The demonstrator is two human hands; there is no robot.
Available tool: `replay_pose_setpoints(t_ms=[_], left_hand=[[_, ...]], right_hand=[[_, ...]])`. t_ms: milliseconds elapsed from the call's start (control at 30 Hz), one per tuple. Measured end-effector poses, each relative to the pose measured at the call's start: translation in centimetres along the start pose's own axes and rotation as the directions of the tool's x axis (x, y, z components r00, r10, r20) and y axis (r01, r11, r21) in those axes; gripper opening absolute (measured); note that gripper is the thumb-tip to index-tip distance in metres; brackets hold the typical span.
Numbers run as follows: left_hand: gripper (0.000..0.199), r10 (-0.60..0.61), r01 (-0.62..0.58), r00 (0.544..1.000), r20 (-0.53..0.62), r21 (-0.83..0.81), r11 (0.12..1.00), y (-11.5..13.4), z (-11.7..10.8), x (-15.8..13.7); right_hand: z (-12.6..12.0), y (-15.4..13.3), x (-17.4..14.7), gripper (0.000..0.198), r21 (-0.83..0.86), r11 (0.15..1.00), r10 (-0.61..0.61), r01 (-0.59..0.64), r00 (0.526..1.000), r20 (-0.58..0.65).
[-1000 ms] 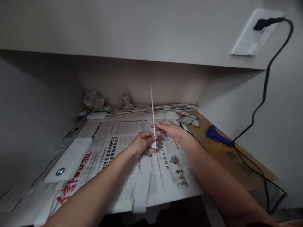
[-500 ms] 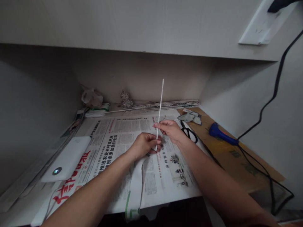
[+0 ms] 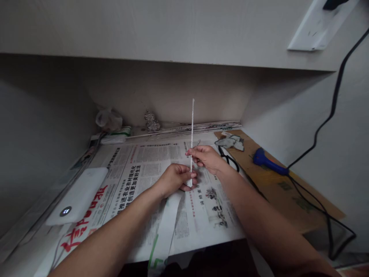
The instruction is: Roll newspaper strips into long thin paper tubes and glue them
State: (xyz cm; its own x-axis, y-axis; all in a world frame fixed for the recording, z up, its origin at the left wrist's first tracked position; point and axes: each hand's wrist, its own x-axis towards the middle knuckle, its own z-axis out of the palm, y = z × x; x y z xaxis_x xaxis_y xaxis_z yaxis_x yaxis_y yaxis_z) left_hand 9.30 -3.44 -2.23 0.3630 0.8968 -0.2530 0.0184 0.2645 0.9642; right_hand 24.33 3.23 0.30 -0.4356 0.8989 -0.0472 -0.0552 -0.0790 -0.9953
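Pinching the foot of a thin white stick (image 3: 192, 127), the left hand (image 3: 175, 177) headed our list, thumb and fingers closed on it. Second came the right hand (image 3: 207, 157), just above and to the right of the left, its fingertips pinching the same stick higher up. The stick we recorded as nearly upright, its top well above both hands.

Below the left hand we noted a paper strip (image 3: 170, 215), white with green marks, running down toward the near edge; we could not tell whether it joined the stick. Beneath both hands: a printed newspaper (image 3: 184, 227), spread flat.

Left of the hands we counted a white power bank (image 3: 80, 192) with a lit display. Right of them: black-handled scissors (image 3: 221, 151), partly hidden; grey scraps (image 3: 227, 143), partly on brown cardboard (image 3: 291, 200); a blue glue gun (image 3: 269, 162) on that cardboard, beside a black cord (image 3: 333, 109).

Beyond the hands we entered a bundle of sticks (image 3: 216, 126), a speckled coiled object (image 3: 152, 122), a plastic bag (image 3: 108, 120) and a white packet (image 3: 117, 136). High to their right: one wall socket (image 3: 309, 32).
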Motion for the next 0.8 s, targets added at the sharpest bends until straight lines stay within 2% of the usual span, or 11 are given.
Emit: replay_pose_setpoints(t_ms=[100, 267, 433, 567, 600, 733, 800], left_hand=[[0.024, -0.002, 0.002, 1.0, -0.01, 0.004, 1.0, 0.12, 0.04, -0.05], [0.023, -0.014, 0.014, 1.0, -0.008, 0.029, 0.999, 0.32, 0.12, -0.19], [0.023, -0.019, 0.019, 1.0, -0.007, -0.001, 1.0, 0.19, -0.03, -0.06], [0.025, -0.016, 0.016, 1.0, 0.018, -0.025, 1.0, -0.03, -0.03, 0.02], [0.025, -0.016, 0.016, 1.0, 0.019, -0.029, 0.999, -0.05, -0.03, 0.03], [0.026, -0.019, 0.019, 1.0, 0.004, -0.043, 0.999, 0.0, -0.04, 0.0], [0.026, -0.014, 0.014, 1.0, 0.004, -0.044, 0.999, 0.03, -0.04, -0.01]], right_hand=[[-0.23, -0.1, -0.07, 0.039, -0.03, 0.999, 0.017, -0.015, 0.996, 0.082], [-0.21, -0.04, -0.02, 0.033, -0.023, 1.0, 0.016, -0.018, 0.998, -0.068], [-0.39, 0.12, 0.01, 0.034, -0.057, 0.998, 0.034, -0.029, 0.995, 0.091], [-0.46, 0.47, 0.3, 0.033, -0.011, 1.0, 0.006, -0.007, 0.998, -0.057], [-0.48, 0.52, 0.32, 0.033, -0.005, 1.0, 0.001, -0.002, 0.998, -0.059], [-0.57, 0.49, 0.14, 0.036, -0.018, 0.999, 0.037, -0.035, 0.99, 0.138], [-0.54, 0.48, 0.09, 0.033, -0.001, 0.999, 0.043, -0.043, 0.989, 0.14]])
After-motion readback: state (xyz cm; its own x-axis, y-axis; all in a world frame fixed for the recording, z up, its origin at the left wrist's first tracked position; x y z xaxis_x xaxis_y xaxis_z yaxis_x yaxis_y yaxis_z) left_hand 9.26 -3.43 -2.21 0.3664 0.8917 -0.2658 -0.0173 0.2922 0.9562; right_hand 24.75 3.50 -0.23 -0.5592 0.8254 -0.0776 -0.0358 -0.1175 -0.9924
